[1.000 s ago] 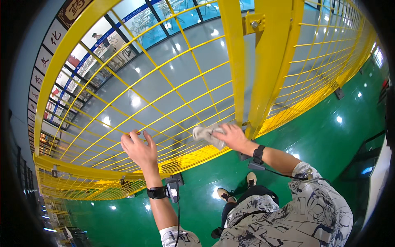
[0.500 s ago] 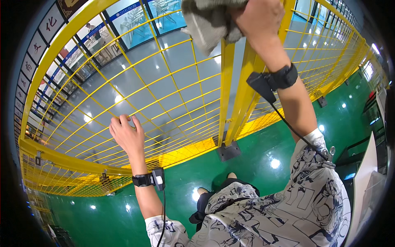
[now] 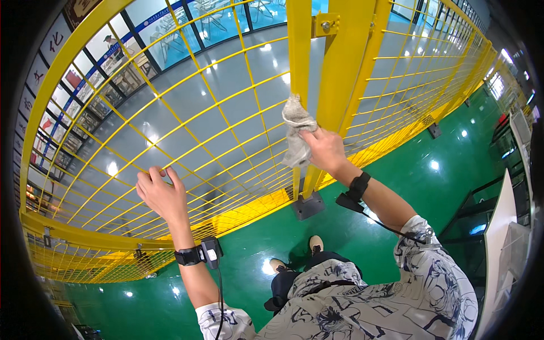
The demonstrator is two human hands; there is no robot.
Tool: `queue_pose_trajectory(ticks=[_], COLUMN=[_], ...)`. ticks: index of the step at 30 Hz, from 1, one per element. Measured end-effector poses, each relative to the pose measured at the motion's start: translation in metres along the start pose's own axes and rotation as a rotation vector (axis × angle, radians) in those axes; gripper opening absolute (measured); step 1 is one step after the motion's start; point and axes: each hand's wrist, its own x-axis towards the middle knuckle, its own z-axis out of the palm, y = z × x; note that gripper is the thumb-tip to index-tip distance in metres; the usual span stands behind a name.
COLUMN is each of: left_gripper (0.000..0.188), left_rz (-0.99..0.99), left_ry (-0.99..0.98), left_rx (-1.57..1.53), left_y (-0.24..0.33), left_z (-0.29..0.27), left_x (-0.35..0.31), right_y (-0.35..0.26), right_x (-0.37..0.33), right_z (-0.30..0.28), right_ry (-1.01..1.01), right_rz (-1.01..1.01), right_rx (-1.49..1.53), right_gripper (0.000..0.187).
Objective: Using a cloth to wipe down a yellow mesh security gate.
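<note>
In my right hand [image 3: 327, 149] is a crumpled grey cloth [image 3: 298, 136], gripped with curled fingers. The cloth lies against the narrow yellow post [image 3: 298, 62] of a wire mesh fence, covering part of it. My left hand [image 3: 162, 192] is at the yellow wire mesh [image 3: 221, 133], well to the left of the post. Its fingers are bent round a wire, with the thumb close to the forefinger. A wider yellow post [image 3: 343, 68] stands just right of the cloth, joined to the narrow one by a bolted bracket [image 3: 326, 25].
A dark base plate [image 3: 309, 205] fixes the post to the green floor [image 3: 368, 272]. Another fence section [image 3: 419, 85] runs off to the right. Beside me on the right are a pale panel [image 3: 498, 238] and dark-framed furniture. Beyond the fence, a person [image 3: 111, 48] appears behind glass.
My right hand has come down from the top of the fence with the cloth, to about the middle of the post. My left hand stays at the mesh.
</note>
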Motion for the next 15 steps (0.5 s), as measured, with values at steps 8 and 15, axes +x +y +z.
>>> queue_pose_trajectory(ticks=[8,15], left_gripper=[0.018,0.017], left_rz=[-0.025,-0.018], left_ry=[-0.018,0.039], left_rx=[0.038,0.032], left_y=[-0.003,0.001], left_z=[-0.004,0.000], left_x=[-0.004,0.000], right_y=[-0.005,-0.032], right_x=[0.118,0.215], right_z=[-0.091,-0.177], right_ry=[0.472,0.720], right_rz=[0.030,-0.159], right_rx=[-0.051,-0.150], right_gripper=[0.045,0.033])
